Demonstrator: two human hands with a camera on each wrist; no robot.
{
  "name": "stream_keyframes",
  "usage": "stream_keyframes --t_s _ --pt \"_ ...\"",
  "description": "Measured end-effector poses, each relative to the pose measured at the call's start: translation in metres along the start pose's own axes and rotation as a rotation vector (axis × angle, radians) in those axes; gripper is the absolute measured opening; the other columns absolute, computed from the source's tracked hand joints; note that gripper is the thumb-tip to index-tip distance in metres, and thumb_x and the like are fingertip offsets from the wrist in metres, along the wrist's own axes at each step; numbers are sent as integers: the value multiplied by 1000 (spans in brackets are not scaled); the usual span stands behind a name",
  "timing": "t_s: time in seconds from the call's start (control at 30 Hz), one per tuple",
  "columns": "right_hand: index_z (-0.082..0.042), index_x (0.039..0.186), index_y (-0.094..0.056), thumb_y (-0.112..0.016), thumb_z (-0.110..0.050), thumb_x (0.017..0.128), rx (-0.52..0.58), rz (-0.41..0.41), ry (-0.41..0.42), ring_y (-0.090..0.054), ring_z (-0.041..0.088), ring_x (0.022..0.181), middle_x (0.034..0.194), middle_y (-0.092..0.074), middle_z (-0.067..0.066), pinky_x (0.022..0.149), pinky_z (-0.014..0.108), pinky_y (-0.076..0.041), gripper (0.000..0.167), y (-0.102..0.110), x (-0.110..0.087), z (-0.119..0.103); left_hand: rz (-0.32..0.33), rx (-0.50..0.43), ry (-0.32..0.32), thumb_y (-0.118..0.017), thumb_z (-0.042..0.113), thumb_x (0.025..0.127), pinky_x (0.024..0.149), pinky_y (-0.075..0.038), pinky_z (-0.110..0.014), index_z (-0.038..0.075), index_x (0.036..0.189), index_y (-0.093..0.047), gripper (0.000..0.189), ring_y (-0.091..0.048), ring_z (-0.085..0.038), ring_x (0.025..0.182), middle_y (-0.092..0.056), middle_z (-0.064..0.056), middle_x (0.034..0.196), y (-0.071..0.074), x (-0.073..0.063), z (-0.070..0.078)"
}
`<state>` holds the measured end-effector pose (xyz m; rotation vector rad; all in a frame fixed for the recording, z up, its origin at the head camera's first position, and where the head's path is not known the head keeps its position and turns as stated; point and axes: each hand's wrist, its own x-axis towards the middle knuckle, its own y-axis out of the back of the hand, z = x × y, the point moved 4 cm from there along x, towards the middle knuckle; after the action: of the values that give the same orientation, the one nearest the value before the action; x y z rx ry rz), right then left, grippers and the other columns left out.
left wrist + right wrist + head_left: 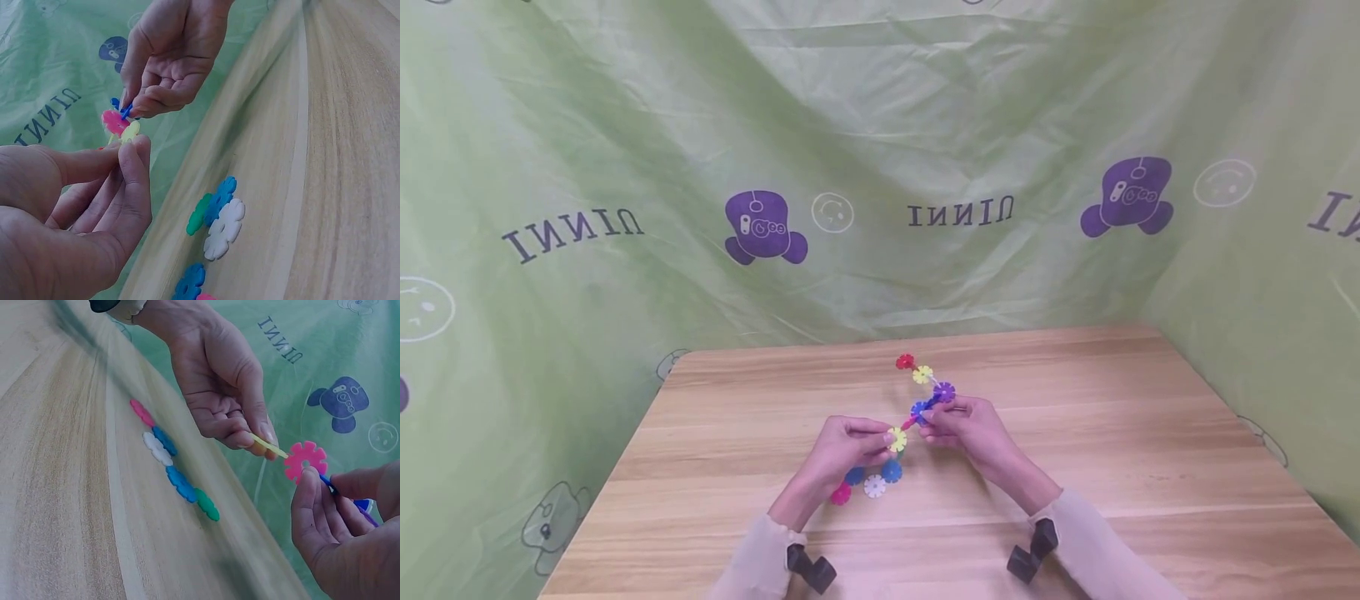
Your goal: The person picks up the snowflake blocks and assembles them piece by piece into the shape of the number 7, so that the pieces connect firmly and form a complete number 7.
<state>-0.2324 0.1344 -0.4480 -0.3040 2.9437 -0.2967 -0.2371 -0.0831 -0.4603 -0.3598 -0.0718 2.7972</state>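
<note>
**Two hands pinch flower discs**

The left hand's (846, 450) fingers pinch a yellow flower disc (897, 439). The right hand's (976, 432) fingers pinch a blue flower disc (917, 410). Between them is a pink flower disc (306, 456): round in the right wrist view, just a thin strip in the head view. Only the head view clearly shows a purple disc (944, 392), another yellow disc (922, 375) and a red disc (906, 362) farther out. A row of five discs (158, 450) lies on the desk (737, 500).
</note>
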Motion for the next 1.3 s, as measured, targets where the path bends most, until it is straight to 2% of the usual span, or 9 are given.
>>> stream_keyframes --t_s 0.13,0.43,0.67,0.77,0.93,1.07,1.3 --pt "9 109 -66 -65 2 98 -21 -10 -5 -78 14 84 94 -80 6 87 33 -66 13 0 1 1 -5 0 0 -76 1 93 76 -65 -23 -14 118 -71 30 -78 -13 77 -82 -15 96 0 1 -2" --pt "12 115 -63 -64 0 99 -68 -2 0 -78 14 83 95 -81 8 84 32 -67 20 2 3 -2 -15 -11 1 -75 1 93 75 -65 -22 -14 119 -71 30 -77 -12 77 -82 -12 93 -1 0 1" --pt "11 113 -64 -64 0 99 -74 6 -1 -78 15 83 102 -80 19 83 33 -67 18 2 3 -2 -14 9 10 -75 2 94 76 -65 -22 -12 118 -72 29 -77 -12 78 -82 -13 96 -1 1 1" --pt "11 113 -64 -63 1 99 -94 9 0 -78 17 83 101 -79 20 84 33 -67 17 1 3 -2 -12 14 12 -75 2 94 77 -65 -22 -12 118 -72 28 -77 -11 78 -82 -13 96 -1 0 0" --pt "11 111 -64 -65 1 98 -128 -1 -5 -78 20 84 101 -79 22 84 36 -67 17 -1 3 -1 -5 31 -10 -75 2 94 79 -66 -25 -12 117 -72 27 -77 -11 76 -82 -11 93 -1 0 0" --pt "11 108 -65 -66 1 98 -136 -11 1 -78 20 83 103 -78 26 83 35 -67 15 -2 4 0 9 67 -31 -76 2 93 78 -66 -26 -12 114 -73 26 -76 -10 74 -82 -15 94 -1 -1 1" --pt "11 107 -65 -66 -1 97 -147 -35 1 -74 15 81 94 -78 12 79 29 -65 16 -6 4 3 12 140 -48 -74 0 91 83 -67 -34 -9 112 -75 22 -76 -11 75 -81 -19 100 -2 -4 4"
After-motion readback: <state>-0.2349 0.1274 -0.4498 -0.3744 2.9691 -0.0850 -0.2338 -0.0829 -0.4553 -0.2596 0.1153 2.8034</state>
